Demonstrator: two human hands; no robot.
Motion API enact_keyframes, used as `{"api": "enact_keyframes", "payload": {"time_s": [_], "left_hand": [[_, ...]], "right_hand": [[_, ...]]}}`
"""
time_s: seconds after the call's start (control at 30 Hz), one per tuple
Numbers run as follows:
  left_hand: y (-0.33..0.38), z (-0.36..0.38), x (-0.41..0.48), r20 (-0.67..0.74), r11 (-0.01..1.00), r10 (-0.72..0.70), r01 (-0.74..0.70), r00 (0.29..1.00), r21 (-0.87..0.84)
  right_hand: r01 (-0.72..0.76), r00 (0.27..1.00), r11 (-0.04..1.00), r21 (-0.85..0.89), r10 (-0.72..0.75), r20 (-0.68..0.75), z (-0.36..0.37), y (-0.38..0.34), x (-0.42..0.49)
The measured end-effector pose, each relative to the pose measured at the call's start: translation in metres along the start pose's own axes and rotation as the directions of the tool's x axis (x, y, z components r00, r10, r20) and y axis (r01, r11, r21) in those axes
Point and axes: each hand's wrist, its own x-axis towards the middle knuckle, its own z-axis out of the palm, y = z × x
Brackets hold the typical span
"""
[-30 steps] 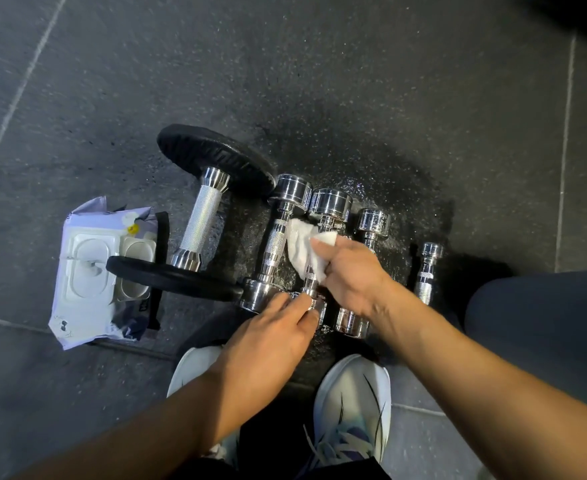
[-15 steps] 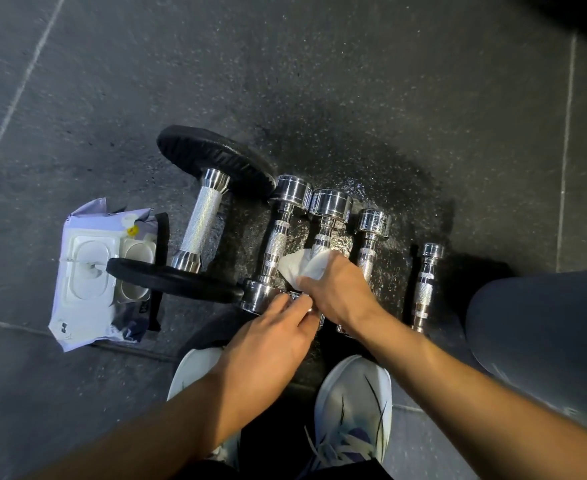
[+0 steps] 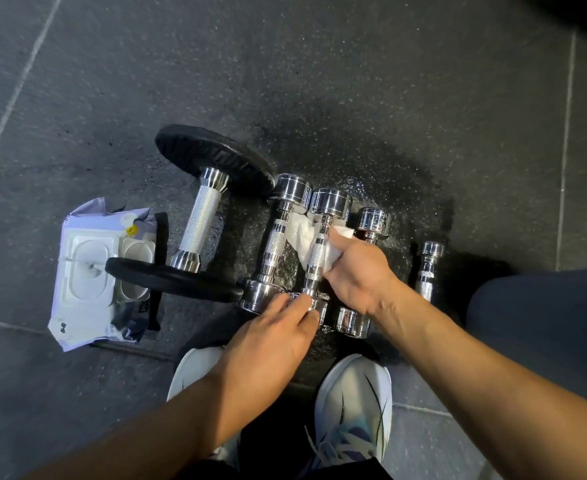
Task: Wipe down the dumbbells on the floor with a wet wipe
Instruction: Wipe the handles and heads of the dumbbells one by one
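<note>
Several chrome dumbbells lie side by side on the dark floor. My right hand (image 3: pixel 358 271) grips a white wet wipe (image 3: pixel 302 237) wrapped under and around the handle of the second chrome dumbbell (image 3: pixel 319 251). My left hand (image 3: pixel 271 337) rests with straight fingers on that dumbbell's near head. To its left lies another chrome dumbbell (image 3: pixel 278 244), to its right a shorter one (image 3: pixel 371 223) partly hidden by my right hand, and further right the smallest one (image 3: pixel 429 268). A big black-plated dumbbell (image 3: pixel 202 223) lies at the left.
A white pack of wet wipes (image 3: pixel 91 271) with its lid open lies on the floor at the left, against the black plate. My two white shoes (image 3: pixel 354 407) stand just below the dumbbells. My knee (image 3: pixel 544 323) is at the right. The floor around the dumbbells looks wet.
My right hand has slid the wipe along the handle: down toward the near head half a second ago, now back up toward the middle. My left hand has stayed on the near head.
</note>
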Motion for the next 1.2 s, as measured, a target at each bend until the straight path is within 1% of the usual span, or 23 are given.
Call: {"api": "enact_keyframes", "payload": {"time_s": [0.1,0.2,0.37,0.43,0.5,0.6,0.67,0.7,0.77,0.8,0.83,0.87,0.9,0.93,0.97,1.0,1.03,1.07,1.1,1.2], "left_hand": [[0.001,0.000,0.000,-0.016,1.000,0.003,-0.003,1.000,0.004],[0.000,0.001,0.000,-0.015,1.000,0.004,-0.004,1.000,0.003],[-0.001,0.005,0.001,0.004,1.000,-0.010,0.010,1.000,0.004],[-0.001,0.006,0.001,0.004,1.000,-0.015,0.015,1.000,0.005],[-0.001,0.005,0.002,0.001,1.000,-0.013,0.013,1.000,0.007],[0.001,0.005,0.004,-0.004,1.000,-0.012,0.012,1.000,0.005],[0.002,0.004,0.006,-0.004,1.000,-0.019,0.019,1.000,-0.002],[0.002,0.004,0.008,-0.001,1.000,-0.024,0.024,1.000,-0.010],[0.002,0.005,0.011,-0.001,0.999,-0.029,0.029,1.000,-0.030],[0.001,0.004,0.013,-0.008,0.999,-0.035,0.035,0.999,-0.037],[0.000,0.002,0.015,-0.022,0.998,-0.044,0.043,0.999,-0.043],[0.000,0.000,0.017,-0.043,0.998,-0.052,0.051,0.998,-0.042],[-0.001,-0.002,0.019,-0.061,0.998,-0.051,0.049,0.997,-0.036],[-0.001,-0.003,0.022,-0.075,0.999,-0.044,0.042,0.996,-0.028],[-0.002,-0.004,0.024,-0.089,0.999,-0.035,0.033,0.995,-0.027],[-0.003,-0.004,0.026,-0.104,0.999,-0.026,0.023,0.994,-0.030],[-0.003,-0.003,0.028,-0.114,0.999,-0.013,0.009,0.993,-0.033],[-0.003,-0.003,0.029,-0.119,0.999,-0.001,-0.003,0.993,-0.032],[-0.002,-0.002,0.030,-0.120,0.999,0.011,-0.014,0.993,-0.030],[-0.003,0.000,0.031,-0.138,0.999,0.031,-0.035,0.990,-0.023]], "right_hand": [[-0.030,0.998,0.990,-0.141,0.023,-0.055,-0.003,0.010,-0.006],[-0.040,0.995,0.957,-0.288,0.014,-0.094,-0.007,0.015,-0.011],[-0.026,0.995,0.919,-0.393,-0.014,-0.100,-0.009,0.011,-0.021],[0.018,0.995,0.900,-0.435,-0.059,-0.081,-0.009,0.010,-0.030],[0.062,0.994,0.913,-0.403,-0.091,-0.053,-0.011,0.006,-0.041],[0.153,0.987,0.953,-0.260,-0.160,-0.004,-0.014,-0.010,-0.063],[0.293,0.952,0.930,-0.222,-0.305,-0.017,-0.020,-0.026,-0.072],[0.394,0.911,0.889,-0.234,-0.412,-0.033,-0.026,-0.034,-0.074],[0.570,0.781,0.756,-0.322,-0.620,-0.074,-0.039,-0.051,-0.073],[0.607,0.714,0.681,-0.409,-0.693,-0.095,-0.046,-0.058,-0.070],[0.606,0.657,0.603,-0.519,-0.747,-0.101,-0.055,-0.065,-0.066],[0.582,0.622,0.527,-0.619,-0.779,-0.079,-0.061,-0.072,-0.060],[0.553,0.613,0.450,-0.701,-0.790,-0.024,-0.066,-0.076,-0.055],[0.511,0.633,0.355,-0.783,-0.772,0.063,-0.069,-0.077,-0.049],[0.461,0.667,0.213,-0.861,-0.724,0.177,-0.071,-0.077,-0.042],[0.420,0.713,0.052,-0.906,-0.636,0.294,-0.072,-0.073,-0.035],[0.399,0.760,-0.079,-0.913,-0.529,0.378,-0.074,-0.066,-0.028],[0.393,0.798,-0.159,-0.906,-0.431,0.422,-0.075,-0.057,-0.024],[0.396,0.812,-0.203,-0.896,-0.377,0.445,-0.078,-0.047,-0.021],[0.443,0.762,-0.276,-0.853,-0.384,0.521,-0.086,-0.028,-0.019]]}}
